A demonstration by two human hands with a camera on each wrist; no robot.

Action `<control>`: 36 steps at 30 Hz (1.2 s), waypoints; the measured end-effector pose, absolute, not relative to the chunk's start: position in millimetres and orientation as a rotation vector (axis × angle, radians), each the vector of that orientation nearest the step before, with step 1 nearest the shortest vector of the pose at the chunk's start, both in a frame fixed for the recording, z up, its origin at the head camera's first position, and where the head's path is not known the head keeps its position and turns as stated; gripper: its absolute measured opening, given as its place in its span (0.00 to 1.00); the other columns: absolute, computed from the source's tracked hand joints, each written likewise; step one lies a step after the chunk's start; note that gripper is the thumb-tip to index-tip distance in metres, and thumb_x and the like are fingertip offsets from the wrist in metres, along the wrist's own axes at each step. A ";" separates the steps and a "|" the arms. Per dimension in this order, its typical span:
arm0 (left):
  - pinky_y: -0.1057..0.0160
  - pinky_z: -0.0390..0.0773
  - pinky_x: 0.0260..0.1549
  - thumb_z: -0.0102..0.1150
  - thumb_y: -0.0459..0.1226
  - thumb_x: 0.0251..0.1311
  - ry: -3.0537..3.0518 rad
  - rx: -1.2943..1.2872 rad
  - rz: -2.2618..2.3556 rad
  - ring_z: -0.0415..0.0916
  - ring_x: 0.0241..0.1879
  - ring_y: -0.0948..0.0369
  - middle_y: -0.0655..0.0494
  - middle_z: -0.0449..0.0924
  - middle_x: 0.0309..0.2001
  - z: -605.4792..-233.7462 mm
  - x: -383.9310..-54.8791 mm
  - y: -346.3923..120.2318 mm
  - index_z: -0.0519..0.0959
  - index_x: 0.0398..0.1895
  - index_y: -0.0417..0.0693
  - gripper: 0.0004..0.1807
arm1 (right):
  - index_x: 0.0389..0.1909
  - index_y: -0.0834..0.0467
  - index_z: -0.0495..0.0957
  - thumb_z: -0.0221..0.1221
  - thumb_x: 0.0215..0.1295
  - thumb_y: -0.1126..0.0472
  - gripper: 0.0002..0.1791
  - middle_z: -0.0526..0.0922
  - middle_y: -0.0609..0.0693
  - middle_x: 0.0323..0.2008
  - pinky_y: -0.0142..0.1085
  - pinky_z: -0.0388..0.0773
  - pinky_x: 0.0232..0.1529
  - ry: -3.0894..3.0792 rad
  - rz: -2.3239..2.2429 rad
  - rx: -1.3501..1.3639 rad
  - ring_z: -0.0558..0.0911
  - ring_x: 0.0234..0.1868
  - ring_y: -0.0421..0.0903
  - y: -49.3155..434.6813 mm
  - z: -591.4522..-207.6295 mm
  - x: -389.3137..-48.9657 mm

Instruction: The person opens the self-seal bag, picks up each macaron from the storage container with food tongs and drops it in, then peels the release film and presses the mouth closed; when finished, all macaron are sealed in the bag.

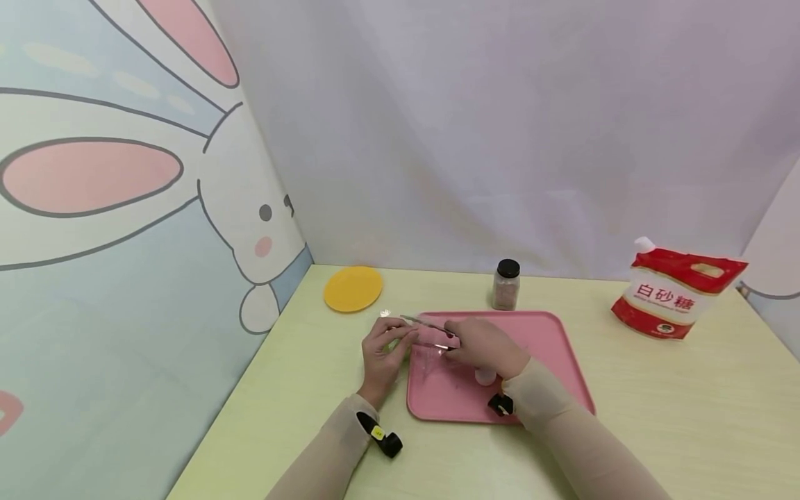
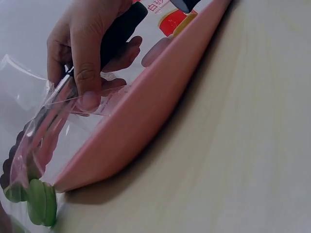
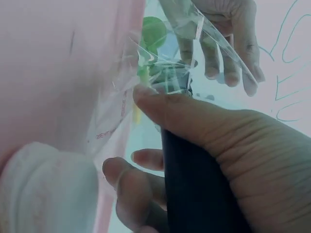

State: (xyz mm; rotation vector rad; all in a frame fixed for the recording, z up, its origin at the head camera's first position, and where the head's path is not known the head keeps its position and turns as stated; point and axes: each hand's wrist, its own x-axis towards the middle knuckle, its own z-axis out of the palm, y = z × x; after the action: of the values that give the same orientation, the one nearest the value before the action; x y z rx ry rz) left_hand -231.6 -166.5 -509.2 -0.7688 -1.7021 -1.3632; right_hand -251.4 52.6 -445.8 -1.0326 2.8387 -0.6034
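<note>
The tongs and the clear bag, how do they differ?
The tongs are dark-handled and opaque, while the clear bag is see-through. The tongs look stiff, with metal arms; the clear bag is thin and creased. The right hand grips the tongs, while the left hand pinches the clear bag. Both are partly over the pink tray.

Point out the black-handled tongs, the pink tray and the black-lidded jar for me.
Black-handled tongs (image 2: 121, 35): left wrist view, on the dark handle.
Pink tray (image 1: 542, 340): head view, on a bare part of its floor, toward the right side.
Black-lidded jar (image 1: 505, 290): head view, on its clear body below the lid.
</note>
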 end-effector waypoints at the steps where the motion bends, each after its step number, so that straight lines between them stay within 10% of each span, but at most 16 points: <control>1: 0.66 0.76 0.38 0.70 0.16 0.47 -1.699 -0.769 -1.360 0.76 0.38 0.50 0.40 0.80 0.37 -509.1 -232.0 -166.3 0.87 0.35 0.33 0.12 | 0.38 0.54 0.78 0.72 0.58 0.50 0.16 0.78 0.44 0.25 0.38 0.73 0.27 2.838 -0.594 -1.020 0.72 0.22 0.40 53.0 -445.6 -251.4; 13: 0.65 0.74 0.39 0.73 0.24 0.51 -1.749 -0.725 -1.312 0.75 0.40 0.51 0.47 0.80 0.38 -512.5 -233.0 -168.0 0.88 0.37 0.41 0.10 | 0.49 0.54 0.78 0.75 0.48 0.41 0.32 0.85 0.47 0.42 0.41 0.80 0.42 2.783 -0.538 -0.941 0.79 0.32 0.38 60.5 -431.7 -249.7; 22: 0.63 0.75 0.42 0.71 0.19 0.49 -1.781 -0.721 -1.336 0.74 0.40 0.49 0.44 0.79 0.36 -495.5 -222.0 -162.2 0.87 0.34 0.33 0.09 | 0.38 0.48 0.79 0.73 0.44 0.36 0.27 0.73 0.35 0.20 0.40 0.70 0.26 2.869 -0.331 -1.034 0.72 0.21 0.37 78.1 -419.5 -248.3; 36: 0.62 0.73 0.40 0.71 0.23 0.53 -1.849 -0.694 -1.344 0.74 0.40 0.47 0.44 0.80 0.35 -484.0 -213.7 -159.8 0.88 0.36 0.35 0.07 | 0.33 0.46 0.75 0.74 0.46 0.37 0.24 0.74 0.36 0.24 0.41 0.70 0.31 2.826 -0.390 -0.919 0.72 0.24 0.39 105.1 -408.8 -240.5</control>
State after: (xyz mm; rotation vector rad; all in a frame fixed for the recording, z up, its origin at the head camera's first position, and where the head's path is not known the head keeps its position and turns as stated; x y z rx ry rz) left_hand -213.7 -159.8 -484.0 -0.6940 -1.8490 -1.3440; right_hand -240.5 105.1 -408.8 -0.9192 2.8258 -0.3903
